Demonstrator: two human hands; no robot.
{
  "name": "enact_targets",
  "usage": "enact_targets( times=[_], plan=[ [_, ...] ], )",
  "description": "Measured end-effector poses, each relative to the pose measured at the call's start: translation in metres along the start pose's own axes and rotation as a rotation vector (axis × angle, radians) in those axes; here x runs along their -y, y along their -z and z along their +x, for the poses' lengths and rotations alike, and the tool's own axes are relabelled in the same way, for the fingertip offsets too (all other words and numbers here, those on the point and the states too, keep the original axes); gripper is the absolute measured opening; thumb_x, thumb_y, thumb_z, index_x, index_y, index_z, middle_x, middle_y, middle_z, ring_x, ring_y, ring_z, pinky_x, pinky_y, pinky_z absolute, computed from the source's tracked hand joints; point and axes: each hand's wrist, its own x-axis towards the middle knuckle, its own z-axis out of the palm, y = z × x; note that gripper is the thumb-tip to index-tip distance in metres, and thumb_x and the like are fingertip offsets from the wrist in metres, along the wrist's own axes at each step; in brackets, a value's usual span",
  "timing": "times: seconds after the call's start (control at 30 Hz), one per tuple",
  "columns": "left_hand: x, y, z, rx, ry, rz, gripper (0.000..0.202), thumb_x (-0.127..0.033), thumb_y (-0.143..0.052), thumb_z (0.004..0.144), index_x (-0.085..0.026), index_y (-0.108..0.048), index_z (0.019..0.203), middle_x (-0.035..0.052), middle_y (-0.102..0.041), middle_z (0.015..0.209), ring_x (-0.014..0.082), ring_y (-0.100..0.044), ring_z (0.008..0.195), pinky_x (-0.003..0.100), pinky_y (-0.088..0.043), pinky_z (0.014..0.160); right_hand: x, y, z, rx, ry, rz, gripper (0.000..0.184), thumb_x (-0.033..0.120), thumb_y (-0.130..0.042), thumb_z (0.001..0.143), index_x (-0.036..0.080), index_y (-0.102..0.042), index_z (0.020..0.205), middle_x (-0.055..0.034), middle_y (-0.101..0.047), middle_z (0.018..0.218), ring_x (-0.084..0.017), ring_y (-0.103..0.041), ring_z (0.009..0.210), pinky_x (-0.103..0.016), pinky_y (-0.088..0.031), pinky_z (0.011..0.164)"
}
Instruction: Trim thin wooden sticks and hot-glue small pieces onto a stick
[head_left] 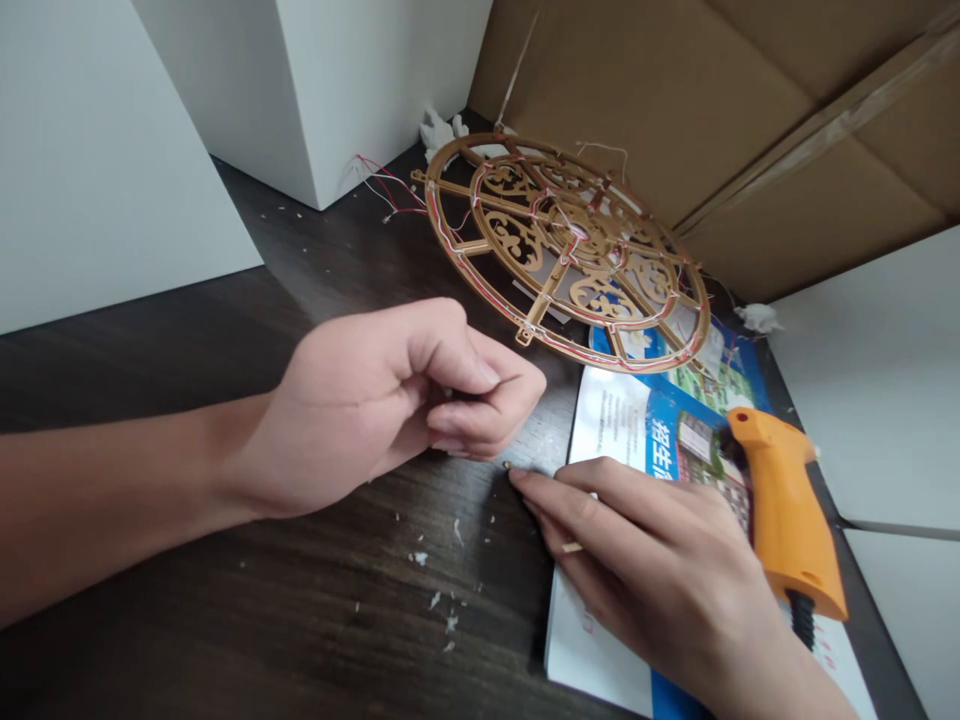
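My left hand [397, 400] hovers over the dark wooden table [262, 600], fingers curled and pinched together; whether anything small sits between them I cannot tell. My right hand [660, 570] lies flat on a blue and white leaflet [622, 420], its index fingertip touching a tiny dark piece [508, 466] on the table just below the left hand. A thin gold sliver [571, 547] rests by the right fingers. Behind both hands a round gold ornamental wheel [570, 245] laced with red and white wires leans over the leaflet.
An orange glue gun [787, 510] lies on the leaflet, right of my right hand. White boxes [315, 90] stand at the back left, cardboard [712, 100] at the back right, a white panel [885, 380] on the right. Small white scraps [442, 590] dot the table.
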Motion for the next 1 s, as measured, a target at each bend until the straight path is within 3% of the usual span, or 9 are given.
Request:
enact_targets(
  times=[0.1,0.17,0.3,0.57,0.77,0.87,1.0],
  plan=[
    [-0.007,-0.003,0.002,0.178,0.049,-0.182,0.038,-0.021,-0.030,0.091,-0.020,-0.028,0.053,0.0011,-0.030,0.056,0.0115,-0.031,0.055,0.030,-0.037,0.058,0.002,-0.001,0.000,-0.026,-0.006,-0.002,0.024,0.021,-0.057,0.102,0.022,-0.065,0.125,0.0030,-0.065,0.097,-0.004,-0.057,0.079,-0.023,-0.037,0.070],
    [-0.011,-0.005,0.004,0.217,0.088,-0.239,0.035,-0.015,-0.030,0.087,-0.019,-0.027,0.052,0.0020,-0.028,0.054,0.0135,-0.031,0.055,0.031,-0.036,0.058,0.003,-0.001,0.000,-0.031,-0.016,-0.005,0.025,0.021,-0.056,0.103,0.022,-0.064,0.127,0.0033,-0.065,0.101,-0.004,-0.057,0.081,-0.023,-0.036,0.069],
    [-0.015,-0.007,0.004,0.201,0.121,-0.279,0.031,-0.010,-0.030,0.082,-0.018,-0.028,0.052,0.0039,-0.030,0.051,0.0163,-0.033,0.055,0.034,-0.035,0.058,0.002,-0.001,0.000,0.011,-0.013,0.006,0.026,0.021,-0.051,0.104,0.023,-0.063,0.127,0.0032,-0.065,0.111,-0.005,-0.059,0.088,-0.023,-0.038,0.072],
    [-0.016,-0.010,0.000,0.212,0.145,-0.294,0.026,-0.017,-0.036,0.081,-0.018,-0.030,0.055,0.0035,-0.030,0.053,0.0176,-0.033,0.058,0.035,-0.032,0.060,0.006,0.002,0.005,0.025,0.056,-0.030,0.029,0.020,-0.041,0.108,0.021,-0.067,0.118,0.0014,-0.066,0.109,-0.006,-0.061,0.087,-0.025,-0.035,0.063],
    [-0.015,-0.012,-0.002,0.184,0.109,-0.297,0.026,-0.017,-0.036,0.082,-0.018,-0.030,0.056,0.0035,-0.031,0.054,0.0181,-0.033,0.060,0.035,-0.033,0.064,0.010,0.004,0.008,0.029,0.082,-0.013,0.037,0.017,-0.033,0.108,0.017,-0.070,0.107,-0.0005,-0.065,0.099,-0.007,-0.055,0.066,-0.028,-0.033,0.058],
    [-0.013,-0.014,-0.003,0.196,0.109,-0.311,0.026,-0.017,-0.035,0.083,-0.018,-0.030,0.057,0.0036,-0.031,0.056,0.0182,-0.032,0.061,0.036,-0.032,0.065,0.011,0.006,0.008,0.032,0.109,-0.036,0.032,0.015,-0.034,0.106,0.017,-0.066,0.107,-0.0015,-0.062,0.094,-0.010,-0.055,0.064,-0.029,-0.032,0.056],
    [-0.013,-0.015,-0.003,0.217,0.116,-0.257,0.028,-0.017,-0.035,0.084,-0.019,-0.031,0.057,0.0036,-0.030,0.055,0.0184,-0.031,0.059,0.038,-0.031,0.065,0.020,0.007,0.010,0.035,0.154,-0.045,0.017,0.014,-0.038,0.101,0.018,-0.046,0.086,-0.0004,-0.051,0.077,-0.013,-0.042,0.057,-0.031,-0.024,0.053]
  ],
)
